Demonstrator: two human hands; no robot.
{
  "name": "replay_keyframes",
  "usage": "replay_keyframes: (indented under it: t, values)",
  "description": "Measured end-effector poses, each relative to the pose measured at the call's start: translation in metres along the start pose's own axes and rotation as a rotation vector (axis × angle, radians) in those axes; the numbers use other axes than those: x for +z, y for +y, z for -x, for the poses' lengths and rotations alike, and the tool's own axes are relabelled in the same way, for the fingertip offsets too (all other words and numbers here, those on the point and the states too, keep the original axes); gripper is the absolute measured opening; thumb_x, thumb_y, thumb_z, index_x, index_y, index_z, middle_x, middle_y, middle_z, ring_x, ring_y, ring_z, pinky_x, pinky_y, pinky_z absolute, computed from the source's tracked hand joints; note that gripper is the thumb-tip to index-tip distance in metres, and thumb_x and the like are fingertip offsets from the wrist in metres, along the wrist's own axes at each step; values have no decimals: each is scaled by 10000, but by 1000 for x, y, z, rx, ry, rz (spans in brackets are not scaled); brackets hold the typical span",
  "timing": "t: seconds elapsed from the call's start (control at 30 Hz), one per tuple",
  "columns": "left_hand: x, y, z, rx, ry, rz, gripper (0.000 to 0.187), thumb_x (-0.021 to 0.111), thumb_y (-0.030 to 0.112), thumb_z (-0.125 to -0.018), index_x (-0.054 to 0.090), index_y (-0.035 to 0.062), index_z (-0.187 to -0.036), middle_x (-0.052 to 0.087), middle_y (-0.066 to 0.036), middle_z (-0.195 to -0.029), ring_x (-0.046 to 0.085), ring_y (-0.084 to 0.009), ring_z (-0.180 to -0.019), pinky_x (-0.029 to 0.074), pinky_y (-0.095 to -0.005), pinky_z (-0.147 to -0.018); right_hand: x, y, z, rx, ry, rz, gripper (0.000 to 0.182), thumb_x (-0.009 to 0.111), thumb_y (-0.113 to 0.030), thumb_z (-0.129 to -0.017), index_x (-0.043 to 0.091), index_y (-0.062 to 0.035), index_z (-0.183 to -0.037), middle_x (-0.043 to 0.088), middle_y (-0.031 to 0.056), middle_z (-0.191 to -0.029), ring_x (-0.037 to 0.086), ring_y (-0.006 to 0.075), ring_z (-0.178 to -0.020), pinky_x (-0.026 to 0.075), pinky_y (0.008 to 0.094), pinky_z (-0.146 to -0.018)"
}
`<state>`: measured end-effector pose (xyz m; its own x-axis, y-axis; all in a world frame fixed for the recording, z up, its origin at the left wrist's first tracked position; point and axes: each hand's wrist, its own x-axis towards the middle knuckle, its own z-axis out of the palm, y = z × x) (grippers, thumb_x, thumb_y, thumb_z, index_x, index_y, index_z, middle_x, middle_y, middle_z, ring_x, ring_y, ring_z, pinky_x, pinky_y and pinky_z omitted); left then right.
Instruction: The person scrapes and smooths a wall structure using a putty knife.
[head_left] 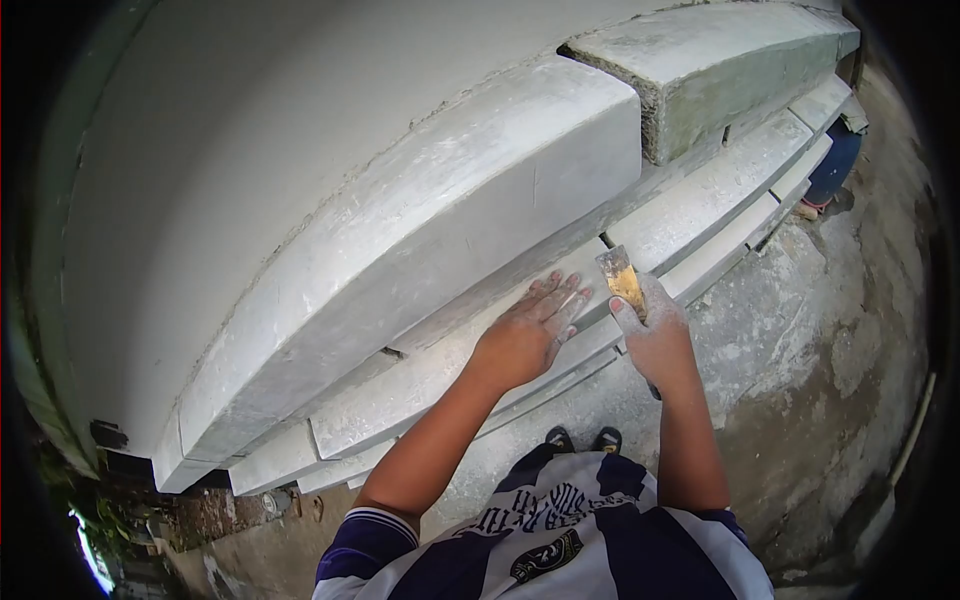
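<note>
My left hand rests on the pale concrete ledge, its fingers stretched out and dusted with white powder. To the right of it, my right hand is closed around a putty knife. The knife's blade is worn, grey at the tip and yellowish lower down, and points up toward a narrow gap in the ledge. Most of the handle is hidden in my fist. White dust covers the right hand too.
Above the ledge runs a thick concrete block, with another block beyond a rough-edged gap. A smooth wall rises behind. Rough ground lies to the right, with a dark blue container farther off. My shoes stand below.
</note>
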<state>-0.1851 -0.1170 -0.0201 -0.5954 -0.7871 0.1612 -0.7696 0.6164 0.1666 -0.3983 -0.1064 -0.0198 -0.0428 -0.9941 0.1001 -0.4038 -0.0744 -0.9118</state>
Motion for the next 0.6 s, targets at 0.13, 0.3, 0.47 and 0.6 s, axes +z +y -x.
replay_keyframes:
  t: [0.13,0.3,0.47,0.6]
  values:
    - [12,-3,8,14,25,-30,557,534,187,-1003,375,181,-1537,388,-88,-1578,359,-279,-1459,316,-403,-1219,3,-7,8,8,1,100,330,605,-164,-955,595,-15,-1249,672,253,-997,654,395,-920,508,451,-829]
    - [11,18,41,-78,75,53,549,522,110,-988,389,107,-1520,454,-116,-1529,394,-280,-1439,330,-396,-1213,2,9,12,62,47,183,345,558,-98,-975,577,-33,-1313,624,98,-824,604,181,-664,500,336,-620]
    - [11,18,81,-170,259,229,600,540,12,-888,457,77,-1478,537,-155,-1446,550,-311,-1301,451,-393,-1104,12,-14,25,155,-40,32,382,546,-62,-989,559,-58,-1370,586,35,-775,555,99,-581,462,269,-507]
    - [-21,27,90,-348,342,434,488,621,60,-909,545,80,-1390,646,-134,-1246,661,-306,-1074,542,-383,-929,40,-35,38,217,-127,-192,383,573,-72,-989,558,-38,-1370,598,24,-784,561,97,-552,468,273,-487]
